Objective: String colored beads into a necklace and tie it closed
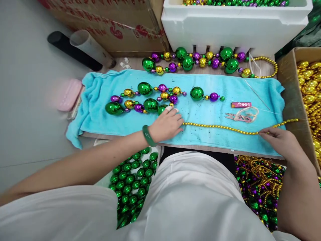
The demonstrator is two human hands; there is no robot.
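My left hand (167,125), palm down on the blue towel (200,137), has its fingers bent over the left end of a gold bead string (220,127). White covers show on two of its fingertips, and a large green bead (163,108) is partly hidden beside them. At the right, my right hand (282,140) pinches the same gold string, whose tail runs on past the fingers. A strand of large green, purple and gold beads (150,104) lies folded above my left hand. A short piece with a green bead (197,93) lies right of it.
Nippers (238,117), a small pink packet (241,105) and a long needle (257,94) lie on the towel. Behind is a finished-looking bead necklace (187,63) before a white foam box (233,30). A carton of gold beads (291,90) stands right; green beads (135,174) lie below.
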